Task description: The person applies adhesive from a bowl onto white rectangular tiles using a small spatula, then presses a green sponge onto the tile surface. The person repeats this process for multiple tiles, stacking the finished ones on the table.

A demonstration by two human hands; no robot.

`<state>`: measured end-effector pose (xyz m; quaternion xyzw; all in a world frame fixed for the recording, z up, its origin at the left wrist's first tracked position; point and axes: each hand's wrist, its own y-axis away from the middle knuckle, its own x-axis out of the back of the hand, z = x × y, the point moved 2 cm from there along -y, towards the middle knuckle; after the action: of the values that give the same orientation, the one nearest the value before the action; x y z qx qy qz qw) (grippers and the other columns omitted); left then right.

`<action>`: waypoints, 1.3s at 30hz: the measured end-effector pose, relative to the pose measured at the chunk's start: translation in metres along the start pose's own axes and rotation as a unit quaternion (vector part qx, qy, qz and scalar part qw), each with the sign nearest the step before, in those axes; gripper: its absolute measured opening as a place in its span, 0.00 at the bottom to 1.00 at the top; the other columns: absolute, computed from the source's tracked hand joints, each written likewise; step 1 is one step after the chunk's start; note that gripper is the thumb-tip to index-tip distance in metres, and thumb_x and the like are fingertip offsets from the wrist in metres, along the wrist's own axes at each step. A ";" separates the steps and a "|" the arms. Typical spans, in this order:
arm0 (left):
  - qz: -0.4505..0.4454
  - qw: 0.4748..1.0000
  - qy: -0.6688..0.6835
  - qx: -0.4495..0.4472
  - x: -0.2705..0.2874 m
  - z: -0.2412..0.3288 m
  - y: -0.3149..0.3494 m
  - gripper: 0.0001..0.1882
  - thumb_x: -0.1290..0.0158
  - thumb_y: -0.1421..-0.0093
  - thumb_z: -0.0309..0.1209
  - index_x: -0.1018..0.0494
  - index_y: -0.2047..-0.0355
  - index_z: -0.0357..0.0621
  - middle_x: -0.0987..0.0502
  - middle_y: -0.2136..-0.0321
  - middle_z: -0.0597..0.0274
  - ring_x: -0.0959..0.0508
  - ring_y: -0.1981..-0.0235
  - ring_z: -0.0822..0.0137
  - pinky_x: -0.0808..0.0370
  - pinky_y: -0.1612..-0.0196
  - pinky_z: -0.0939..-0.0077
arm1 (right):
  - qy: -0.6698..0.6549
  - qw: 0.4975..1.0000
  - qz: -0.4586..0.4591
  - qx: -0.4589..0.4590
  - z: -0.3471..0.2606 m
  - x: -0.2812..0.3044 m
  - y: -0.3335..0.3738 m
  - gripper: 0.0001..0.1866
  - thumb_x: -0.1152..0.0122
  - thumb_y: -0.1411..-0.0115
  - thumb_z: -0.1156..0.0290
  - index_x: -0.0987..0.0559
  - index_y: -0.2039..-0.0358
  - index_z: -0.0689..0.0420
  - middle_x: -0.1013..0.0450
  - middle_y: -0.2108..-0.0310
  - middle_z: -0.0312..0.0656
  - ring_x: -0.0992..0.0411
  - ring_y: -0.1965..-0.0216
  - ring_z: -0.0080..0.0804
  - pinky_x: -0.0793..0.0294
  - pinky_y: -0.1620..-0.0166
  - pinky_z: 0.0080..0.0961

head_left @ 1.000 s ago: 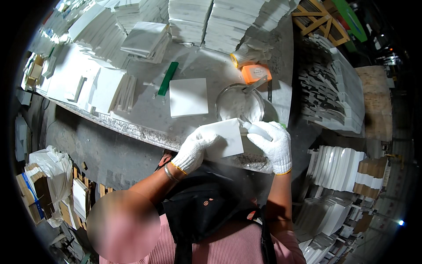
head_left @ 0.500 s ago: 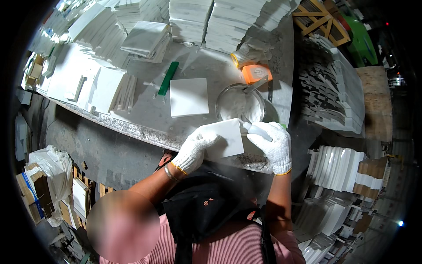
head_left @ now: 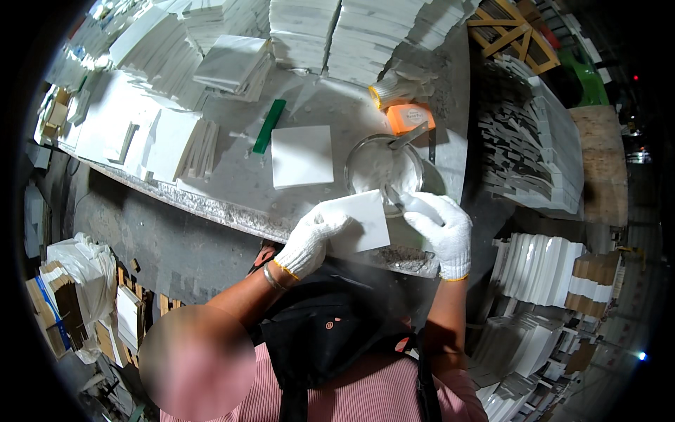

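Observation:
My left hand [head_left: 316, 235], in a white knitted glove, grips a square white tile [head_left: 365, 224] by its left side, tilted over the table's front edge. In my gloved right hand [head_left: 444, 235] is a small hand tool with a thin grey tip [head_left: 395, 196], pointing at the tile's upper right corner; the fingers partly hide it, so its exact kind is unclear. Just beyond stands a round metal bowl [head_left: 349, 176] of white material, with a flat metal utensil [head_left: 410, 136] leaning on its rim. Left of the bowl, another white tile [head_left: 302, 156] lies flat.
A green bar [head_left: 269, 126] lies left of the flat tile. Behind the bowl are an orange box [head_left: 410, 118] and a spare knitted glove [head_left: 397, 88]. Stacked tiles [head_left: 365, 35] line the table's back and left. More stacks [head_left: 538, 271] stand at the right.
My right hand has shifted slightly up and right, and the tool in it has turned, its tip still near the tile's corner. The left hand and its tile have barely moved.

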<state>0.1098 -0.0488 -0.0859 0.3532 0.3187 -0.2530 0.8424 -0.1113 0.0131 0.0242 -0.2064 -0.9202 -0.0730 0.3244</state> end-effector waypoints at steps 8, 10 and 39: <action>0.004 1.000 -0.008 -0.010 -0.004 0.002 0.001 0.21 0.42 0.38 0.29 0.32 0.47 0.37 0.22 0.57 0.59 0.22 0.55 0.68 0.26 0.48 0.71 | -0.041 0.988 0.146 0.002 0.060 0.043 -0.015 0.19 0.28 0.47 0.65 0.20 0.59 0.62 0.25 0.61 0.37 0.27 0.60 0.26 0.29 0.55 0.23; 0.010 1.000 -0.017 -0.010 -0.005 0.004 0.001 0.19 0.42 0.38 0.28 0.30 0.49 0.36 0.21 0.57 0.59 0.23 0.55 0.68 0.28 0.46 0.72 | -0.077 0.985 0.151 -0.020 0.072 0.042 -0.023 0.18 0.28 0.47 0.66 0.20 0.59 0.61 0.24 0.63 0.36 0.27 0.62 0.25 0.29 0.55 0.23; -0.018 1.000 0.002 -0.011 0.003 -0.001 -0.002 0.26 0.40 0.39 0.32 0.35 0.43 0.38 0.24 0.53 0.56 0.22 0.53 0.63 0.22 0.50 0.63 | 0.050 0.998 0.029 -0.020 0.024 -0.009 0.005 0.13 0.33 0.44 0.68 0.18 0.58 0.55 0.19 0.63 0.43 0.20 0.64 0.36 0.23 0.60 0.28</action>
<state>0.1098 -0.0498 -0.0891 0.3384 0.3299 -0.2639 0.8409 -0.1163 0.0214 -0.0005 -0.2355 -0.8949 -0.0922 0.3677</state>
